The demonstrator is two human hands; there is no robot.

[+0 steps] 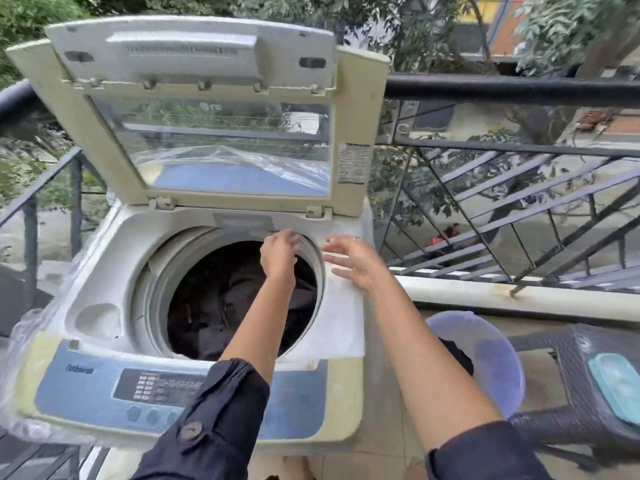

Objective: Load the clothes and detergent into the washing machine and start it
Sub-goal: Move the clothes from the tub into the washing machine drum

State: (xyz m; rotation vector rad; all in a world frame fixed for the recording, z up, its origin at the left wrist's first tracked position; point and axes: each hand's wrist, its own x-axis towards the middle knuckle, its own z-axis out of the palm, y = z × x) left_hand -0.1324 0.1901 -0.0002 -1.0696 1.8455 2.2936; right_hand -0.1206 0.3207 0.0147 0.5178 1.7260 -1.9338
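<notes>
A cream top-loading washing machine (114, 244) stands on a balcony with its lid (204, 109) raised upright. Dark clothes (221, 306) lie inside the round drum. My left hand (278, 252) reaches over the drum's far rim, fingers curled downward, with nothing seen in it. My right hand (353, 258) hovers with fingers spread over the machine's top at the right of the drum opening, holding nothing. The blue control panel (104, 382) with buttons runs along the near edge. No detergent container is clearly in view.
A lilac plastic tub (495, 362) with a dark garment (457, 355) in it sits on the floor right of the machine. A wicker stool (568, 358) carrying a teal lidded box (620, 386) stands at the far right. Black metal railings (519, 88) enclose the balcony.
</notes>
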